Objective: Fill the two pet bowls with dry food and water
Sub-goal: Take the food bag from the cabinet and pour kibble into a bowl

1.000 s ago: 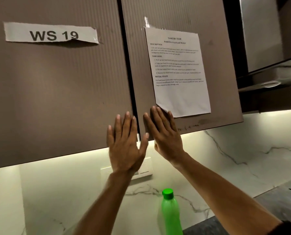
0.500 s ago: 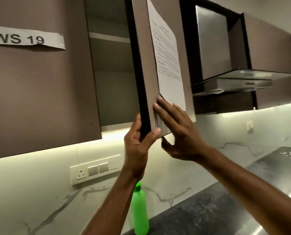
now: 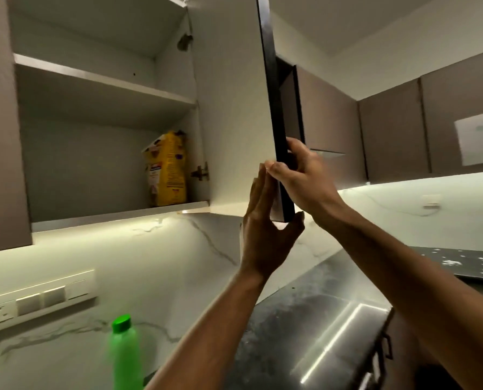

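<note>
Swung wide was the cabinet door (image 3: 277,136), gripped by right hand (image 3: 305,178), left hand (image 3: 263,226) flat-fingered; yellow food bag (image 3: 167,170) was exposed, to be fetched next.

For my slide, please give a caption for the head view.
Both hands hold the open cabinet door; yellow food bag on the lower shelf.

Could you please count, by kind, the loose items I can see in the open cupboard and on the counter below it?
Yellow food bag, standing on the cupboard's lower shelf: 1
Green bottle, below on the counter: 1
Pet bowls: 0 in view
Total: 2
</note>
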